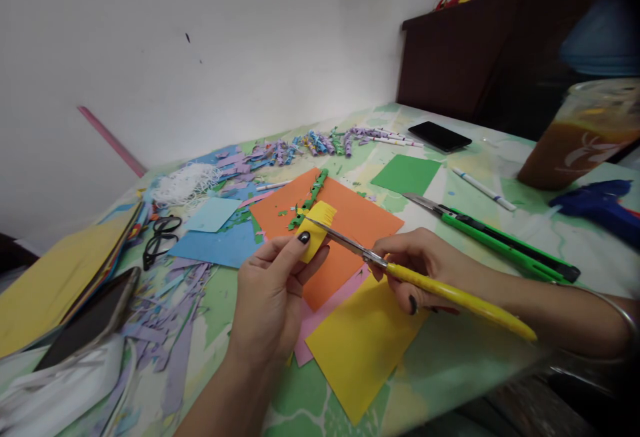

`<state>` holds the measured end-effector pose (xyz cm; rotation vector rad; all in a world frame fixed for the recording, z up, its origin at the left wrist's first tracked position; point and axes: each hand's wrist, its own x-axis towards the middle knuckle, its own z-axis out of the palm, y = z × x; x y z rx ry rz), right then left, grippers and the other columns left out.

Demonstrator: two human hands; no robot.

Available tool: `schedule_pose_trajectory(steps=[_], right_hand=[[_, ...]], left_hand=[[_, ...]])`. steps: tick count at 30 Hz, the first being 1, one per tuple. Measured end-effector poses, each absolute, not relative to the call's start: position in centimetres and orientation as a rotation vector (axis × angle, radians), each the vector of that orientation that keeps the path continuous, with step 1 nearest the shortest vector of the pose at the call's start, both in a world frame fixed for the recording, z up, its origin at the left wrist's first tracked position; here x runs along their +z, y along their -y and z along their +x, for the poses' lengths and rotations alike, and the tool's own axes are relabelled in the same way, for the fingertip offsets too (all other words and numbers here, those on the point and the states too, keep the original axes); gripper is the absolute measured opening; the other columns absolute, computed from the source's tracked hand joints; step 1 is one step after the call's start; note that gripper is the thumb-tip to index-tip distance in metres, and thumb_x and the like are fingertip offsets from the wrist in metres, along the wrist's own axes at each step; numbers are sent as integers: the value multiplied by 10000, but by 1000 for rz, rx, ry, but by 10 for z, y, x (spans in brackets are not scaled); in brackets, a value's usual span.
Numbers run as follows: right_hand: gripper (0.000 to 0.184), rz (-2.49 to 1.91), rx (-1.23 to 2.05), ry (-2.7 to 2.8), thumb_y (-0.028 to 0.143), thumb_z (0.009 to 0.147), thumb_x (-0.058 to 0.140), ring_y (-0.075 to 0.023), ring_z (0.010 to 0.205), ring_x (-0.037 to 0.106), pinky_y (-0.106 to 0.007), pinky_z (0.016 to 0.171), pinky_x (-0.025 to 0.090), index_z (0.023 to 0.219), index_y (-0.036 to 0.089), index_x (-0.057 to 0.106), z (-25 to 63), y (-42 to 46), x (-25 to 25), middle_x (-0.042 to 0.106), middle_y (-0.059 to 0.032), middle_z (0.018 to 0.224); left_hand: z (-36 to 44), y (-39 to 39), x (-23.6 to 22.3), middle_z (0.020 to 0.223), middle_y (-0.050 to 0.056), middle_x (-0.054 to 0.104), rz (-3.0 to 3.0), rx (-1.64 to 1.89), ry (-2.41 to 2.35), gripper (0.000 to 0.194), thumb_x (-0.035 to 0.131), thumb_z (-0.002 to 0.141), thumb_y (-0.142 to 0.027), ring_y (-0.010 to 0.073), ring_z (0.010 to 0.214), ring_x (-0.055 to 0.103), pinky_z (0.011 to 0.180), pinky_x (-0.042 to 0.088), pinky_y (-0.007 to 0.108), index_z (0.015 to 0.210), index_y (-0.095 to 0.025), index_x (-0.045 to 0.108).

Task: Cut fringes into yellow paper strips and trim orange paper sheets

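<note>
My left hand [273, 290] pinches a small yellow paper piece [317, 227] with a fringed top edge, held over the orange sheet [345, 220]. My right hand [425, 267] grips yellow-handled scissors [380, 265], their blades reaching left to the yellow piece. A fringed green paper strip [314, 194] lies on the orange sheet. A larger yellow sheet [360, 344] and a pink sheet [320, 317] lie below my hands.
A green utility knife [500, 240], a green square [406, 174], a white pen [483, 188], a black phone [440, 136], a drink cup [580, 137] and a blue glue gun [595, 204] sit right. Black scissors [159, 240], blue sheets [220, 244], paper scraps and a paper stack [55, 277] lie left.
</note>
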<state>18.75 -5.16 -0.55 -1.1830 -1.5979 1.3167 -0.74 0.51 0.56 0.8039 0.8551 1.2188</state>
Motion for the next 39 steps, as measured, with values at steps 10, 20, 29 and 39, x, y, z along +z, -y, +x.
schedule_pose_trajectory(steps=[10, 20, 29, 39], right_hand=[[406, -1188, 1314, 1577, 486, 635, 794, -68, 416, 408, -163, 372, 278, 728, 161, 569, 187, 53, -6, 486, 52, 495], [360, -1208, 1285, 1598, 457, 668, 774, -80, 441, 443, -167, 387, 297, 721, 165, 570, 187, 52, -8, 487, 45, 522], [422, -1236, 1264, 1613, 534, 647, 782, -77, 427, 440, -176, 378, 281, 742, 153, 628, 187, 51, -7, 554, 18, 531], [388, -1241, 1268, 1594, 512, 648, 781, -88, 444, 453, -184, 393, 283, 726, 158, 645, 186, 52, -6, 550, 16, 546]], left_hand=[[-7, -5, 5, 755, 23, 745, 783, 1220, -838, 61, 782, 658, -155, 145, 801, 709, 813, 592, 266, 651, -146, 722], [-6, -5, 6, 776, 42, 752, 770, 1219, -826, 59, 774, 669, -148, 144, 792, 711, 804, 594, 266, 645, -138, 721], [-7, -5, 6, 743, 40, 743, 762, 1223, -827, 59, 768, 666, -143, 145, 780, 712, 781, 598, 253, 636, -136, 718], [-6, -5, 7, 741, 39, 740, 746, 1223, -839, 57, 764, 663, -130, 153, 782, 715, 767, 602, 252, 635, -136, 716]])
